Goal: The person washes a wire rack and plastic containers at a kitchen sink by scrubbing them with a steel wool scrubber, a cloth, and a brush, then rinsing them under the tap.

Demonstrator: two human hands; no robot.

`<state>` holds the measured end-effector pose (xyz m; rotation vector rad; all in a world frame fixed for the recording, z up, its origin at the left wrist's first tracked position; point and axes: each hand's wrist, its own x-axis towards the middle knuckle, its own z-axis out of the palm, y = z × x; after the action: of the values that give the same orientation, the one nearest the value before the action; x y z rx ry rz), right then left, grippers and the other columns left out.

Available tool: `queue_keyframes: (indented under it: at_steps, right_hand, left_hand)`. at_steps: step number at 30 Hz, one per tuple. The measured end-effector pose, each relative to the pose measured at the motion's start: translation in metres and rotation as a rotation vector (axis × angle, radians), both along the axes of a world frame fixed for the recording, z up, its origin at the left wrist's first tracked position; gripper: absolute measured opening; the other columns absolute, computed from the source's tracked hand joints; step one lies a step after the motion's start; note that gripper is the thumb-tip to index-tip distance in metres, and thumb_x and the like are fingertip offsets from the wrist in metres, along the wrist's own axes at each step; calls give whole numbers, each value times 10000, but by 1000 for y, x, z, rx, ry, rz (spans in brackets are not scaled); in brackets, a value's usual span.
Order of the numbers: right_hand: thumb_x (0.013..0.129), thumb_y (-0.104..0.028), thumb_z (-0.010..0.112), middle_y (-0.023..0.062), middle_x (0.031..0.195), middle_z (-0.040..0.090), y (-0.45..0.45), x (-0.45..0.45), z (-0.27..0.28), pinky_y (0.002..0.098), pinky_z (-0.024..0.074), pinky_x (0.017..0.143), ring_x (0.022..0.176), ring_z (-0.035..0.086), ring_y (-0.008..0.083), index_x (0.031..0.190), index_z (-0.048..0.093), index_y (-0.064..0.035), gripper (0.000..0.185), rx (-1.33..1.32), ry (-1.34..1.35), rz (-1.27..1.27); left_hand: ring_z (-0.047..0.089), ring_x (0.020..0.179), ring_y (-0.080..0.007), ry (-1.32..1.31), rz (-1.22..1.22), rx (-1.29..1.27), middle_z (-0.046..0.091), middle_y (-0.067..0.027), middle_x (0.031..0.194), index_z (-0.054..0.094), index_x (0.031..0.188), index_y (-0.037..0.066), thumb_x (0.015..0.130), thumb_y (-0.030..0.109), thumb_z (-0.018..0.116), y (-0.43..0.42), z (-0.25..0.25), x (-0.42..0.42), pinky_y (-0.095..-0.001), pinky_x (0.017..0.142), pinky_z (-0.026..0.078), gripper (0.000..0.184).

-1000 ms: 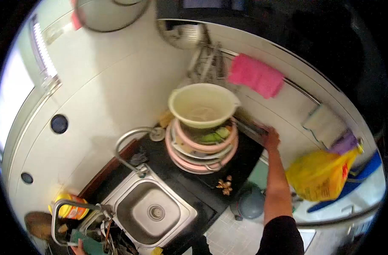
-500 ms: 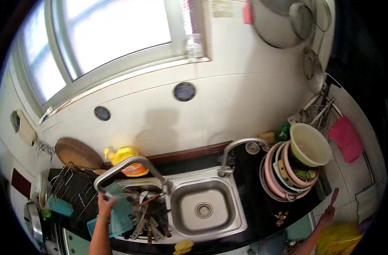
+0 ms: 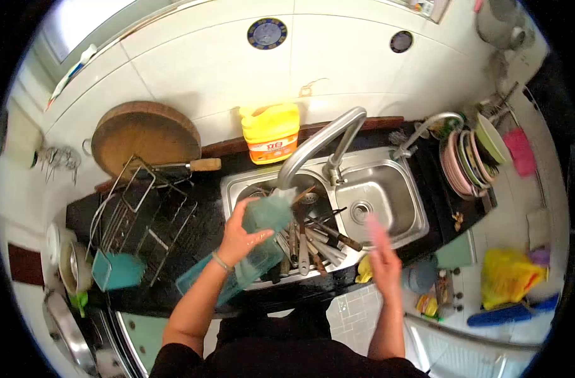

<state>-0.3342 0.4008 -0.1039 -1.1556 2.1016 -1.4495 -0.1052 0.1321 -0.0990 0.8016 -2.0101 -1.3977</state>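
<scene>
the teal plastic container (image 3: 262, 257) tilts over the left part of the steel sink (image 3: 415, 232), its lower end reaching out past the front-left rim; from where i stand i can't tell whether it rests on the edge or hangs clear. it looks light, thin-walled and fairly stiff, the sort of plastic that gives a little under a squeeze and might crack if knocked on steel. if it's wet, i'd expect it to be slippery, so the best hold is probably thumb and fingers pinching opposite faces of a wall near the upper end. that is about where the left hand (image 3: 240, 239) has it, thumb spread across the near face and fingers behind. the right hand (image 3: 386, 268), beyond the far side of the container, has its fingers around a slim pink thing (image 3: 378, 233), too blurred for me to name, in front of the sink's bare right basin. close beside the container, a jumble of utensils (image 3: 314, 247) crowds the left basin, handles poking forward over the rim, easy to snag on. the tall curved faucet (image 3: 309, 147) arches above and comes down right by the container's top, so there's little room to lift there. a yellow jug (image 3: 270, 132) stands behind, and leftward a wire rack (image 3: 154, 234) sits on the dark counter next to a smaller teal bin (image 3: 118, 271).
</scene>
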Motion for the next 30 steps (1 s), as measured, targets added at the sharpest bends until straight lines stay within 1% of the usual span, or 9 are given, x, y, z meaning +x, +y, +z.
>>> queue_keyframes:
  at_steps: [4,7,11,13,18,19,21,23,30]
  right_hand:
    - [863,-44,563,153,1134,623,-66,65,34,298,436,875,969,598,212,1316,487,-42,459,4,38,-8]
    - [889,-206,573,187,1053,626,-97,90,15,384,500,770,891,623,348,1315,501,-137,438,-23,257,-3]
    - [886,-220,567,145,833,637,-131,104,-10,438,487,604,667,606,341,1221,577,-142,344,53,526,-29]
    - [877,-170,564,188,899,652,-136,77,7,425,490,619,733,622,352,1172,617,-95,310,273,378,-106]
    - [869,-145,583,207,909,655,-131,88,7,372,507,685,762,649,342,1080,663,-67,239,18,332,-209]
    - [889,-168,542,132,694,615,-139,94,8,428,472,541,634,622,312,1268,551,-216,382,-185,398,-140]
    - [908,-269,516,178,950,657,-147,70,-21,426,503,711,817,649,347,1117,650,-135,282,151,322,-143]
    - [920,-308,478,147,982,659,-148,24,-22,427,503,737,867,648,328,1144,640,-173,308,595,218,-85]
    - [863,-101,600,180,1046,654,-104,59,0,337,509,780,922,663,273,1125,641,-47,270,-51,159,-67]
  left_hand:
    - [525,1047,-179,83,-91,70,557,-94,1123,445,1220,29,659,92,812,5,6,1,-308,916,419,674]
    - [532,1009,-185,82,-74,-21,554,-94,1085,454,1204,25,651,83,808,5,-3,-5,-305,893,430,659]
    - [546,979,-223,86,0,-142,547,-97,1037,480,1161,21,604,92,811,0,-11,-7,-316,882,435,652]
    - [536,1006,-216,181,78,13,542,-97,1065,488,1142,25,592,95,809,-4,-8,-11,-325,893,429,641]
    - [543,992,-266,22,81,-246,530,-118,1035,507,1117,21,606,68,789,-12,-7,-31,-337,884,430,586]
    - [543,992,-266,19,78,-246,530,-118,1035,507,1117,21,606,68,789,-12,-11,-37,-337,884,430,586]
    - [538,1000,-273,14,73,-252,529,-122,1040,509,1120,19,606,65,788,-8,-17,-41,-346,883,430,587]
    - [540,985,-278,102,53,-66,527,-124,1053,511,1119,17,602,64,789,-7,-19,-43,-350,886,428,589]
    - [551,975,-350,-229,60,-338,578,-163,1005,535,1111,16,593,199,796,3,-16,-62,-420,848,441,609]
